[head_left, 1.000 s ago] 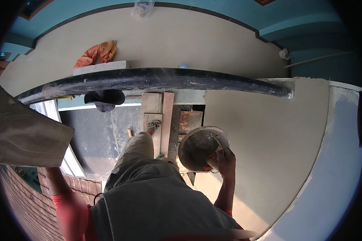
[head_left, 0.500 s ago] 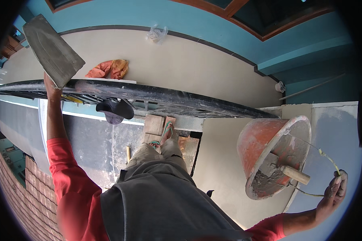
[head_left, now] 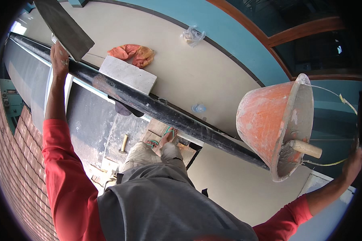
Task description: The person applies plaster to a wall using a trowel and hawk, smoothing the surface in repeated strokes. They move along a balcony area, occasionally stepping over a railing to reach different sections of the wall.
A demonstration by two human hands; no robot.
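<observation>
My left hand (head_left: 60, 58), raised at the upper left by the railing, is closed round the grip of a plastering float (head_left: 66, 32) with a flat grey blade. On the right, my right hand (head_left: 353, 162) holds the wire-and-cord handle (head_left: 326, 163) of an orange bucket (head_left: 263, 116); its fingers partly fade into the dark picture rim. The bucket hangs tilted with its mouth toward that hand. Grey mortar coats its inside, and a wooden tool handle (head_left: 306, 148) sticks out over the rim. Whatever that handle belongs to is mostly hidden inside.
A thick black rail (head_left: 157, 102) crosses before me. Beyond it lie a whitish block (head_left: 126, 75), an orange plastic bag (head_left: 132, 54), a clear bag (head_left: 193, 36) and a clear plastic cup (head_left: 198, 108). A hammer (head_left: 124, 143) lies left of my sandalled feet (head_left: 168, 135).
The bucket has risen and swung toward the rail's right end, its mouth turned further away. My view has turned, exposing the block and cup beyond the rail. Both hands keep their holds.
</observation>
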